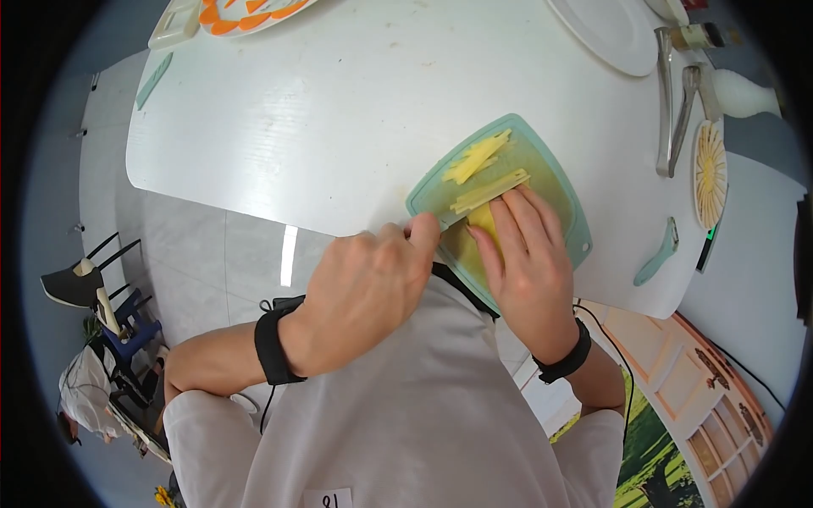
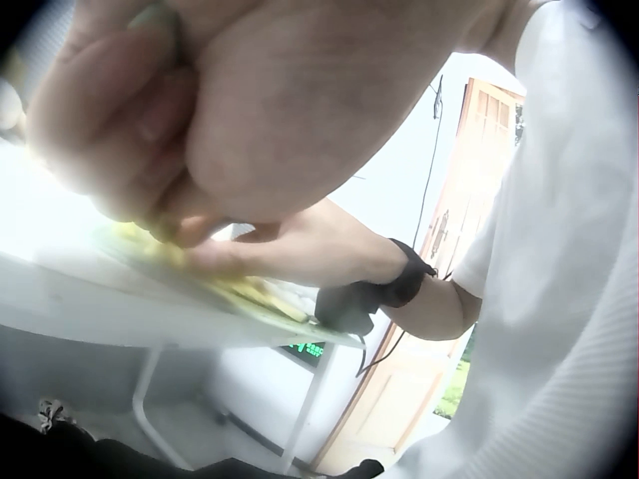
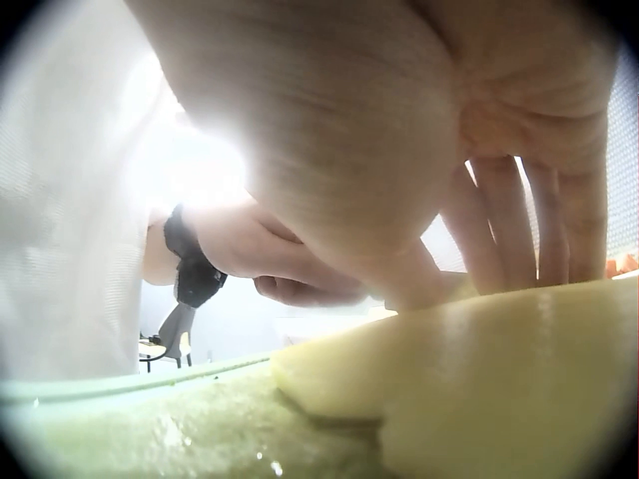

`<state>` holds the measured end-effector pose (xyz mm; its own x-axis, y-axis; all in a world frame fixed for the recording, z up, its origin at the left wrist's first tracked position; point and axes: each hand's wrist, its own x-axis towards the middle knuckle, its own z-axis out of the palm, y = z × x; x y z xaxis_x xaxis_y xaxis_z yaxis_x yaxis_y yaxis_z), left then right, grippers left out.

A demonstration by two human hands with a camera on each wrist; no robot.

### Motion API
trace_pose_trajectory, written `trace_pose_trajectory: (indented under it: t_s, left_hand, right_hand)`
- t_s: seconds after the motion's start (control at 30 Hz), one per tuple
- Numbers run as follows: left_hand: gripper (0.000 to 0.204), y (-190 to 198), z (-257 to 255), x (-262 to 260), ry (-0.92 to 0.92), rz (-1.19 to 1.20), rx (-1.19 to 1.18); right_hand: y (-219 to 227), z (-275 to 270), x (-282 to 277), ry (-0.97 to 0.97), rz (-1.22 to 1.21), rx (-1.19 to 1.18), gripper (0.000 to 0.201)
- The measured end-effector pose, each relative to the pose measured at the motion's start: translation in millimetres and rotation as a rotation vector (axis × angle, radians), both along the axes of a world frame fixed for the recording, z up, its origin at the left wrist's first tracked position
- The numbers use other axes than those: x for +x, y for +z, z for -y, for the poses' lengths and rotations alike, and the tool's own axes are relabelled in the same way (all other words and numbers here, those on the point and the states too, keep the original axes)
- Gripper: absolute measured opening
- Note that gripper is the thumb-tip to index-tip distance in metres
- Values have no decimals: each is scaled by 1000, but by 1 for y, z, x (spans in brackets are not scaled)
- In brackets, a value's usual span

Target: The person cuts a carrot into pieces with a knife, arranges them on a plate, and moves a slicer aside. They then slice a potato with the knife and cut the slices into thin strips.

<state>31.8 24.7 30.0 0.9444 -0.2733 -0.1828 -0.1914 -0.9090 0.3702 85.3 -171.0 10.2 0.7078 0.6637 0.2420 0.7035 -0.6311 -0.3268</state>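
Observation:
A pale green cutting board (image 1: pixel 563 199) lies at the table's near edge. My left hand (image 1: pixel 364 279) grips a knife (image 1: pixel 452 218) by its handle, which is mostly hidden in the fist. The blade points right across the board beside pale yellow strips (image 1: pixel 491 193). My right hand (image 1: pixel 533 267) holds down a pale yellow peeled piece, like potato (image 3: pixel 479 359), with fingertips and thumb on its top. In the right wrist view its cut face rests on the wet board. A small pile of cut sticks (image 1: pixel 477 157) lies farther back on the board.
Tongs (image 1: pixel 676 118), a pale green peeler (image 1: pixel 655 254) and an oval plate of pale sticks (image 1: pixel 710 173) lie to the right. A white plate (image 1: pixel 610 34) is at the back right. A plate with orange slices (image 1: pixel 246 21) and a pale green utensil (image 1: pixel 154 82) sit at left.

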Motion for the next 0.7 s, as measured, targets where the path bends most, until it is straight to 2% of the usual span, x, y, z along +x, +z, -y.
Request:
trace_pose_trajectory:
  t_s: [0.2, 0.3, 0.4, 0.7]
  left_hand:
    - [12, 1, -1, 10, -17, -19, -71]
    - [11, -4, 1, 18, -64, 44, -32]
    - [10, -7, 4, 25, -48, -31, -89]
    - [14, -6, -11, 14, -70, -53, -34]
  right_hand:
    - [0, 0, 1, 16, 11, -11, 40]
    - [1, 0, 0, 14, 7, -15, 40]
    - [1, 0, 0, 17, 7, -20, 39]
    - [-1, 0, 0, 11, 22, -17, 37]
